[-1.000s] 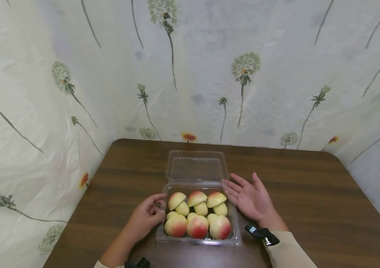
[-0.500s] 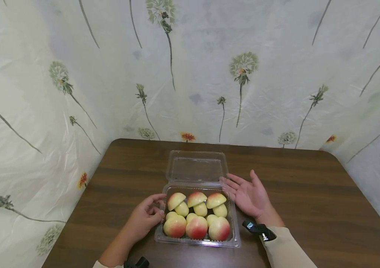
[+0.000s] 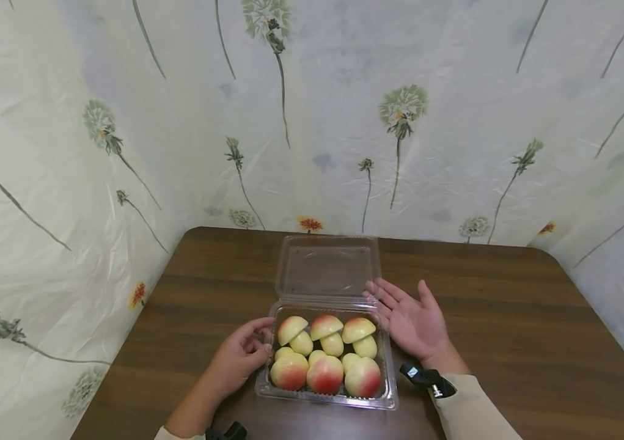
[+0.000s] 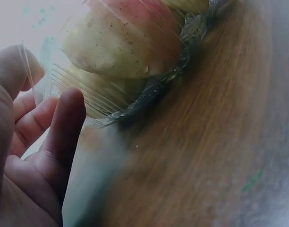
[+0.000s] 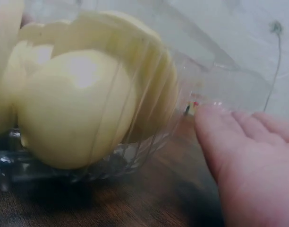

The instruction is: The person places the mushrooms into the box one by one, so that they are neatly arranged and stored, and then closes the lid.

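A clear plastic clamshell box (image 3: 327,398) sits on the table with its lid (image 3: 329,269) raised at the back. Inside are several mushroom-shaped pieces (image 3: 325,374), pale yellow with red-blushed caps, in two rows. At the box's left rim, my left hand (image 3: 239,357) pinches the edge between thumb and fingers; the left wrist view has those fingers (image 4: 69,113) at the ribbed wall. My right hand (image 3: 413,324) lies palm up by the right side, fingers straight, their tips behind the lid's lower right corner. The right wrist view has this hand (image 5: 258,161) beside the box wall.
The brown wooden table (image 3: 510,330) reaches back to a wall covering (image 3: 323,110) printed with dandelions. More of that covering runs down the left and right sides. Black straps (image 3: 428,380) circle both wrists.
The lid has tilted further upright, its top edge now higher in view. My right hand has moved slightly with it. My left hand stays at the box's left rim.
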`<state>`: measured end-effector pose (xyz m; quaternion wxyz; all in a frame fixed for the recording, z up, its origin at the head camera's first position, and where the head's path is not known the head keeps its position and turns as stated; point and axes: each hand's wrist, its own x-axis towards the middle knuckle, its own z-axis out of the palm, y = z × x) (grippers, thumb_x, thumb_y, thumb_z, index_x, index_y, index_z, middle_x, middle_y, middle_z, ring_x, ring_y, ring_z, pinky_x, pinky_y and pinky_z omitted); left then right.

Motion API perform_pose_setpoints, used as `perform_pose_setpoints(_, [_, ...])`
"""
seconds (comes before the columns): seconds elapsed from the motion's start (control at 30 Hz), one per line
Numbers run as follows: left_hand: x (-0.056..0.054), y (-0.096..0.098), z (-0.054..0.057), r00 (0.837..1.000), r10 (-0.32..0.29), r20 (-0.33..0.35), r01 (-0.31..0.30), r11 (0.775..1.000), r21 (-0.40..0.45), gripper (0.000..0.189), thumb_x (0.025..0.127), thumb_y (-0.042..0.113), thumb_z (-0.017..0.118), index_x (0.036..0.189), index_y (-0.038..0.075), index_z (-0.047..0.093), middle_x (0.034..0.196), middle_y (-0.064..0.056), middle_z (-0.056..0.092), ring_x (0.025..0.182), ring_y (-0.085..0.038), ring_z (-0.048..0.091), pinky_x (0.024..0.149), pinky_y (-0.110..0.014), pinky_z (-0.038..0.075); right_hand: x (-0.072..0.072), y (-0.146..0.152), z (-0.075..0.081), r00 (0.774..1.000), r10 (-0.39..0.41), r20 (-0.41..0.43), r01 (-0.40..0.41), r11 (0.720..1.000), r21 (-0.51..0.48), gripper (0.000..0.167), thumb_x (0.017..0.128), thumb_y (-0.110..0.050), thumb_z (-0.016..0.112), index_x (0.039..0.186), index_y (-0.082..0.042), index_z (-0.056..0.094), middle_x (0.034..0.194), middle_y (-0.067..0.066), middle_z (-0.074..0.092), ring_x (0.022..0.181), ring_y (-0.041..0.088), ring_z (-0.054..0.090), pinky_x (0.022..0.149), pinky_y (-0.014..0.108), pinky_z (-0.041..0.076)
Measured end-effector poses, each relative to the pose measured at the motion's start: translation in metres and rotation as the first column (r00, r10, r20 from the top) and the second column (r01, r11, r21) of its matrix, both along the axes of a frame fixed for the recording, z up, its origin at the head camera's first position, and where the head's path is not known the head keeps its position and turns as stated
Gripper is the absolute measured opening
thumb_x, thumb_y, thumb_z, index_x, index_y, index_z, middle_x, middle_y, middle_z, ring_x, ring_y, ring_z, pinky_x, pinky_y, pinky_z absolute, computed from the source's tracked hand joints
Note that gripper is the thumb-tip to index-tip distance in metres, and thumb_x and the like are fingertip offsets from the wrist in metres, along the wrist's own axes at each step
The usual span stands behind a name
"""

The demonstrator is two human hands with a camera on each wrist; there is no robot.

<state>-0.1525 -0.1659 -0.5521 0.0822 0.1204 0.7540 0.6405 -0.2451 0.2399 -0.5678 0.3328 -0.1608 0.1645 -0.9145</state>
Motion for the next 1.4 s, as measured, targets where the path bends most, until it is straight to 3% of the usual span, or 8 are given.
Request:
perform_pose_setpoints(0.13, [0.0,0.002,-0.002,1.0,0.004,-0.006,-0.004,1.0,0.0,0.051,0.097,-0.001,0.066,0.146,0.003,0.054,0.119,-0.019,0.056,0.077,-0.007,0.065,0.071,-0.022,0.057,0.001,0.002,-0.002,0.998,0.033,-0.05,-0.038,0.992,-0.117,0.088,0.107,-0.068,0.017,0.165,-0.013,-0.019,0.174,0.006,-0.019,0.163,0.028,-0.009,0.131,0.041,-0.001])
perform_pose_setpoints(0.23, [0.0,0.003,-0.003,1.0,0.01,0.001,-0.01,1.0,-0.007,0.051,0.097,-0.001,0.066,0.146,0.004,0.055,0.119,-0.019,0.057,0.077,-0.006,0.065,0.071,-0.022,0.056,0.002,0.002,-0.001,0.996,0.023,-0.085,-0.034,0.992,-0.122,0.087,0.106,-0.069,0.014,0.165,-0.015,-0.02,0.173,0.004,-0.022,0.162,0.028,-0.013,0.131,0.04,-0.004])
perform_pose_setpoints(0.43, [0.001,0.001,-0.002,1.0,0.006,-0.012,-0.006,1.0,-0.03,0.049,0.099,0.001,0.065,0.147,0.006,0.055,0.12,-0.02,0.056,0.078,-0.008,0.066,0.072,-0.023,0.058,0.004,-0.002,0.002,0.989,-0.037,-0.142,0.022,0.994,-0.104,0.082,0.106,-0.066,0.009,0.167,-0.016,-0.014,0.176,0.005,-0.014,0.162,0.028,-0.012,0.131,0.041,-0.003])
perform_pose_setpoints(0.73, [0.002,0.003,0.0,1.0,0.024,-0.01,-0.024,0.999,-0.035,0.049,0.098,0.001,0.066,0.146,0.004,0.056,0.119,-0.019,0.059,0.077,-0.007,0.065,0.07,-0.022,0.056,0.004,-0.006,0.005,0.968,-0.055,-0.244,0.015,0.987,-0.162,0.079,0.108,-0.061,0.007,0.168,-0.011,-0.004,0.177,0.008,-0.006,0.163,0.031,-0.001,0.132,0.043,0.0])
perform_pose_setpoints(0.9, [0.001,0.003,-0.001,1.0,0.028,-0.011,-0.028,0.998,-0.052,0.048,0.098,0.002,0.067,0.145,0.006,0.057,0.118,-0.018,0.06,0.077,-0.008,0.066,0.071,-0.023,0.057,0.004,-0.009,0.012,0.938,-0.095,-0.335,0.053,0.99,-0.131,0.077,0.109,-0.055,0.006,0.168,-0.005,0.002,0.175,0.015,0.01,0.162,0.036,0.01,0.132,0.046,0.008])
perform_pose_setpoints(1.1, [0.002,0.004,0.0,0.999,0.022,-0.026,-0.023,0.998,-0.063,0.048,0.099,0.003,0.067,0.145,0.007,0.057,0.118,-0.018,0.059,0.078,-0.008,0.066,0.071,-0.023,0.057,0.008,-0.011,0.023,0.88,-0.152,-0.45,0.157,0.987,-0.026,0.073,0.11,-0.046,-0.001,0.166,0.001,0.005,0.172,0.02,0.02,0.16,0.038,0.017,0.131,0.047,0.015])
perform_pose_setpoints(1.4, [0.003,0.004,0.0,0.999,0.025,-0.029,-0.027,0.997,-0.072,0.048,0.098,0.003,0.067,0.145,0.006,0.057,0.117,-0.018,0.06,0.077,-0.008,0.065,0.07,-0.023,0.056,0.018,-0.017,0.036,0.799,-0.193,-0.57,0.319,0.939,0.128,0.064,0.113,-0.034,0.003,0.165,0.002,0.013,0.171,0.018,0.026,0.158,0.031,0.026,0.129,0.041,0.024])
